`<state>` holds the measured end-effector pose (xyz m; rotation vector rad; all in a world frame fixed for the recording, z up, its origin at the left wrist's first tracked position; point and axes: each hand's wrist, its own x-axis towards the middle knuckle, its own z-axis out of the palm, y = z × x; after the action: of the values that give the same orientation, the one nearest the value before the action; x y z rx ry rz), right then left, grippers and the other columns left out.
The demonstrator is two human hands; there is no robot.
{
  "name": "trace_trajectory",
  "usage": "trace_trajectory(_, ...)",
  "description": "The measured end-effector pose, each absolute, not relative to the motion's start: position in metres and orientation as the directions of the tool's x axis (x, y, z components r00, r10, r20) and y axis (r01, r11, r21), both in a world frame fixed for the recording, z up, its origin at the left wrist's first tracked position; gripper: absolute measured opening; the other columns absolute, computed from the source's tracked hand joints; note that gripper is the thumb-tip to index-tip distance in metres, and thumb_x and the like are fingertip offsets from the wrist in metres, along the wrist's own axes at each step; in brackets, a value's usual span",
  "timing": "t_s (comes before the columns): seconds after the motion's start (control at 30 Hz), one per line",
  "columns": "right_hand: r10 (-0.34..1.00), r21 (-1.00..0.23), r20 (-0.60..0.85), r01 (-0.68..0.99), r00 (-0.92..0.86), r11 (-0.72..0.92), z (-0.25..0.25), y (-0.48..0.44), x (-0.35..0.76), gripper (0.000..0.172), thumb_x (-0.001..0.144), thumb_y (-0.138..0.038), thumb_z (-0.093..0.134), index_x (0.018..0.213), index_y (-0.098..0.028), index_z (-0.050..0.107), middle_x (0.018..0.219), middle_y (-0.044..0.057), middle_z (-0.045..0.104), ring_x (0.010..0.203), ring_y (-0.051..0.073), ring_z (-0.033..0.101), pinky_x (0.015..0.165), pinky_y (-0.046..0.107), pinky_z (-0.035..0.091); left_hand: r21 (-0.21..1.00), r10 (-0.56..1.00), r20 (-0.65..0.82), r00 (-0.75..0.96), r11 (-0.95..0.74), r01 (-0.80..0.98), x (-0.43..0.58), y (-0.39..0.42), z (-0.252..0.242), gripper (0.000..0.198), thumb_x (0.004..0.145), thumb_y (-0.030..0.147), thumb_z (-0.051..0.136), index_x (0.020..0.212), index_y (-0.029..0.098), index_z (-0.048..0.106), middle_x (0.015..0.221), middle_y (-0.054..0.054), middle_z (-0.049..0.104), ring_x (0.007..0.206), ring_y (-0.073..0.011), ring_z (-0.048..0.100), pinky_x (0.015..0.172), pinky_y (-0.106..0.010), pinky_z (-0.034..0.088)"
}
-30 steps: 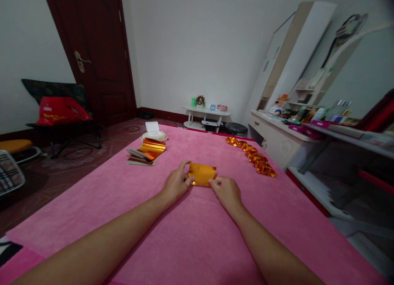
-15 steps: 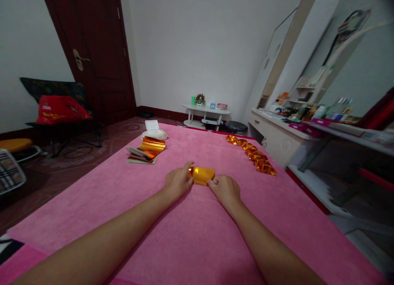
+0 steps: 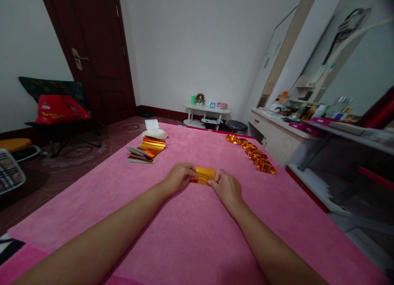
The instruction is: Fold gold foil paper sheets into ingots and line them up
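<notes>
Between my two hands, a folded piece of gold foil paper [image 3: 205,175] lies low over the pink cover. My left hand [image 3: 181,176] closes on its left end, fingers bent over the edge. At the opposite end, my right hand [image 3: 227,187] pinches the right edge with the thumb in front. A stack of gold foil sheets [image 3: 152,147] rests to the far left, its top sheets curled up. Off to the right runs a row of folded gold foil pieces [image 3: 252,152], shiny and overlapping.
The pink cover [image 3: 181,235] spreads under everything. Behind the foil stack sits an opened white pack [image 3: 154,131] with its lid raised. A dressing table [image 3: 271,131] loaded with bottles borders the right side. A chair with a red bag [image 3: 61,109] stands left, near the door.
My left fingers have curled down over the foil's left end, where the thumb stuck up before. My right hand keeps its pinch on the other end, barely shifted.
</notes>
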<state>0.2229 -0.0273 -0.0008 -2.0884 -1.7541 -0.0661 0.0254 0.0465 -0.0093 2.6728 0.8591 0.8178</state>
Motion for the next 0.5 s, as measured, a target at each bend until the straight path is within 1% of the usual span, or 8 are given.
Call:
trace_trajectory(0.07,0.922,-0.26,0.37,0.965,0.114,-0.015,0.001,-0.03,0.223,0.006,0.077,-0.025,0.064,0.082,-0.023,0.062,0.083,-0.001,0.064,0.07,0.014,0.057,0.057,0.023,0.033,0.413,0.575,0.438,0.691,-0.812,0.413,0.025,0.051,-0.014,0.018,0.081,0.014,0.057,0.084,0.023,0.072,0.091,-0.002,0.066,0.087,-0.0151,0.059,0.08,-0.025,0.042)
trace_trajectory(0.1,0.917,-0.244,0.396,0.968,0.048,0.055,0.001,-0.031,0.222,0.009,0.078,-0.019,0.061,0.085,-0.024,0.063,0.087,-0.001,0.063,0.075,0.014,0.057,0.06,0.023,0.034,0.431,0.581,0.44,0.685,-0.806,0.406,0.024,0.053,-0.016,0.019,0.08,0.013,0.058,0.085,0.023,0.073,0.091,-0.002,0.066,0.086,-0.0151,0.059,0.079,-0.025,0.043)
trace_trajectory(0.17,0.908,-0.206,0.404,0.956,-0.109,0.207,0.003,-0.032,0.22,0.026,0.08,-0.007,0.053,0.092,-0.027,0.066,0.094,0.0,0.061,0.084,0.015,0.056,0.064,0.023,0.036,0.449,0.59,0.439,0.678,-0.798,0.403,0.024,0.056,-0.018,0.02,0.079,0.01,0.059,0.086,0.022,0.073,0.092,-0.002,0.066,0.086,-0.0149,0.059,0.078,-0.024,0.043)
trace_trajectory(0.23,0.886,-0.171,0.365,0.915,-0.287,0.366,0.004,-0.032,0.218,0.041,0.081,-0.001,0.046,0.1,-0.03,0.067,0.098,0.001,0.06,0.092,0.015,0.054,0.069,0.023,0.037,0.458,0.591,0.434,0.68,-0.795,0.399,0.024,0.058,-0.019,0.019,0.078,0.01,0.06,0.084,0.022,0.072,0.089,-0.001,0.066,0.084,-0.0142,0.059,0.076,-0.023,0.044)
trace_trajectory(0.3,0.854,-0.149,0.312,0.867,-0.416,0.476,0.006,-0.031,0.215,0.043,0.084,-0.004,0.045,0.106,-0.033,0.067,0.101,0.001,0.06,0.096,0.016,0.053,0.074,0.024,0.038,0.466,0.592,0.429,0.682,-0.792,0.394,0.024,0.06,-0.02,0.016,0.077,0.011,0.061,0.082,0.021,0.072,0.087,-0.001,0.066,0.082,-0.0136,0.059,0.074,-0.022,0.044)
trace_trajectory(0.37,0.844,-0.138,0.275,0.85,-0.461,0.509,0.008,-0.031,0.213,0.034,0.09,-0.013,0.046,0.108,-0.033,0.066,0.102,0.002,0.06,0.098,0.018,0.052,0.076,0.026,0.039,0.469,0.594,0.429,0.681,-0.79,0.394,0.024,0.06,-0.02,0.014,0.078,0.013,0.061,0.082,0.021,0.072,0.086,-0.001,0.066,0.081,-0.0133,0.059,0.073,-0.022,0.044)
trace_trajectory(0.4,0.852,-0.137,0.263,0.857,-0.452,0.497,0.009,-0.032,0.212,0.029,0.091,-0.019,0.046,0.108,-0.031,0.066,0.101,0.003,0.06,0.098,0.019,0.052,0.076,0.027,0.04,0.47,0.596,0.43,0.678,-0.789,0.396,0.024,0.06,-0.021,0.013,0.078,0.013,0.061,0.083,0.021,0.071,0.087,-0.001,0.066,0.081,-0.0134,0.059,0.074,-0.022,0.044)
trace_trajectory(0.5,0.907,-0.142,0.233,0.911,-0.35,0.388,0.013,-0.039,0.211,0.026,0.094,-0.029,0.044,0.105,-0.025,0.067,0.097,0.005,0.06,0.092,0.02,0.054,0.073,0.029,0.041,0.466,0.602,0.435,0.67,-0.787,0.404,0.023,0.059,-0.021,0.019,0.078,0.013,0.061,0.091,0.022,0.071,0.09,-0.001,0.066,0.084,-0.014,0.059,0.075,-0.022,0.043)
